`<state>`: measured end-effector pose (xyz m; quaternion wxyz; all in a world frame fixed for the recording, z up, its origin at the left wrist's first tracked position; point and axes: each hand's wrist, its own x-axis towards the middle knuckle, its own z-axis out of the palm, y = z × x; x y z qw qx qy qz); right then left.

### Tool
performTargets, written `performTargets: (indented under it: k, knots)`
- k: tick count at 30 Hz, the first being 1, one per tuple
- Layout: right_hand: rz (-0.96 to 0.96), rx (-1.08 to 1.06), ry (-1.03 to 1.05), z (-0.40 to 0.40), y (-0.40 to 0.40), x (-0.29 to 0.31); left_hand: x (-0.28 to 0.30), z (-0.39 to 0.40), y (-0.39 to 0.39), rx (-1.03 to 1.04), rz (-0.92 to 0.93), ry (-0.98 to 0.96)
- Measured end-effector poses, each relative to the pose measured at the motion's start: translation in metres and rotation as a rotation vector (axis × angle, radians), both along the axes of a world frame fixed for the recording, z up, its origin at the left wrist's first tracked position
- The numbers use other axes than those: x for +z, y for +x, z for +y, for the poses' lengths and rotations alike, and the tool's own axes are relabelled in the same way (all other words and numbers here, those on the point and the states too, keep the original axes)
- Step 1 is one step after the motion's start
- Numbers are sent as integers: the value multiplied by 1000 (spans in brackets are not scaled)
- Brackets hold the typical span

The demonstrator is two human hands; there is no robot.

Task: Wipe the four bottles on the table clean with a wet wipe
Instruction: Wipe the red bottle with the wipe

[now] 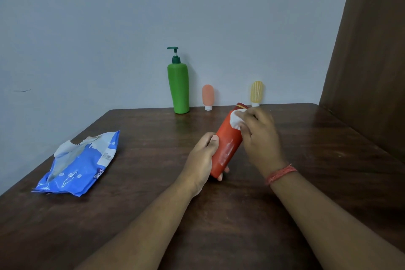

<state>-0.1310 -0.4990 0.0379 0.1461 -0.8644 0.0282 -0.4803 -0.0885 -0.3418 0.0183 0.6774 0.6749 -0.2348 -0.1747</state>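
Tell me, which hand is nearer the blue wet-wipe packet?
Left. The left hand grips the tilted red plastic bottle on the side toward the blue wet-wipe packet; the right hand, holding the white wipe, is farther.

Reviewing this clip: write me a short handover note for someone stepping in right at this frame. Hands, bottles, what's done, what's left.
Left hand grips the lower end of the red bottle, held tilted above the table.
Right hand presses a white wet wipe against the bottle's upper end.
Green pump bottle, small pink bottle and small yellow bottle stand upright along the wall.
The blue wipe pack lies open on the left.
Done: red bottle being wiped. Whether the others have been wiped cannot be told.
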Motion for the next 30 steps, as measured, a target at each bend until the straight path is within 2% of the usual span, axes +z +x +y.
performTargets:
  k: [4, 7, 9, 13, 18, 22, 26, 30]
  knots:
    - [77, 204, -255, 9, -4, -4, 0, 0, 1, 51, -52, 10]
    - [-53, 84, -129, 0, 1, 4, -2, -2, 0, 66, -155, 89]
    - [-48, 42, -74, 0, 1, 4, -4, -3, 0, 71, -186, 104]
    - [106, 227, -324, 12, -1, -6, 1, -2, -3, 123, -122, 51]
    - [62, 182, -239, 14, 1, 1, 0, -4, 3, 159, -61, 83]
    - [220, 312, -396, 27, -5, -7, 1, -4, 10, 160, 88, -59]
    - [109, 208, -272, 25, -5, 0, -1, -6, 9, 75, 158, -197]
    - [222, 411, -393, 34, -8, -6, 2, -1, 13, 63, 285, -293]
